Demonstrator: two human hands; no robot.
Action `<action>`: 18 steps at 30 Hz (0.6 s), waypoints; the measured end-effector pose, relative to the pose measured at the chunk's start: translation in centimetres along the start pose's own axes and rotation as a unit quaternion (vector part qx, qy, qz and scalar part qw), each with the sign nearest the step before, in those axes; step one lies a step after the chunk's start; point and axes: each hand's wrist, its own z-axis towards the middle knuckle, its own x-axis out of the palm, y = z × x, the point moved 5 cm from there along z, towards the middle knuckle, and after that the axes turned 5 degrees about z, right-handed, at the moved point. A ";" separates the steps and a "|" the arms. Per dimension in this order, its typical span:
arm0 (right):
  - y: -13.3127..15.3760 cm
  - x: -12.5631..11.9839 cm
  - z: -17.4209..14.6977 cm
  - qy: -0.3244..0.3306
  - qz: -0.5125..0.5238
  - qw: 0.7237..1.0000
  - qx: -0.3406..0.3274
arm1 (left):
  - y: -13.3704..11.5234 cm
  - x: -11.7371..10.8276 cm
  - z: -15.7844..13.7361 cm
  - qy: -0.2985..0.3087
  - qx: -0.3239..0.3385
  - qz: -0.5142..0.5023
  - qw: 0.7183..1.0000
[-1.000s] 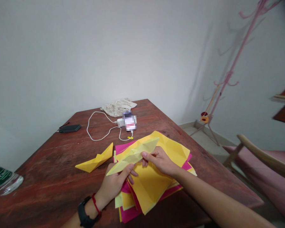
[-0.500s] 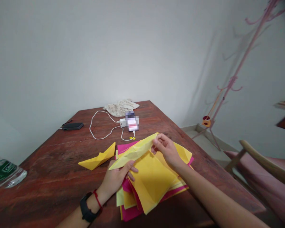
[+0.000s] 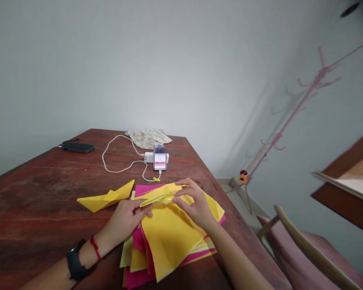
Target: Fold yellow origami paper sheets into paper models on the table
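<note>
Between my two hands is a folded piece of pale yellow paper [image 3: 157, 199], its long edge turned toward me. My left hand [image 3: 128, 217] pinches its left end, and my right hand [image 3: 195, 203] grips the right end between thumb and fingers. Beneath them lies a loose stack of coloured paper [image 3: 172, 237], yellow on top with magenta and pale sheets jutting out. To the left of the stack, a folded yellow paper boat [image 3: 107, 199] rests on the table.
On the wooden table [image 3: 48, 177] a phone [image 3: 160, 158] leans by a white charger with a looping white cable [image 3: 109, 171]. Behind are a crumpled cloth [image 3: 148, 138] and a black power bank [image 3: 78, 148]. A pink chair [image 3: 278, 245] and pink coat stand [image 3: 293, 114] are at right.
The pale paper has been tilted and lowered, so it now shows as a narrow, partly opened fold. My hands have come closer together, and the whole view has swung to the right.
</note>
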 end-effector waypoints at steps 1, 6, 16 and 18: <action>0.1 0.4 -0.1 0.030 -0.003 1.000 -0.005 | -0.1 0.0 0.0 0.001 0.007 -0.005 1.000; 0.0 1.3 -0.4 0.083 0.018 0.996 0.001 | -0.7 -0.3 -0.1 -0.002 0.057 -0.012 0.998; -0.4 1.6 -0.5 0.094 0.030 0.995 0.015 | -1.0 -0.4 -0.1 -0.005 0.110 -0.008 0.994; -0.7 1.6 -0.5 0.086 0.029 0.996 0.022 | -1.4 -0.5 -0.2 -0.002 0.120 -0.004 0.993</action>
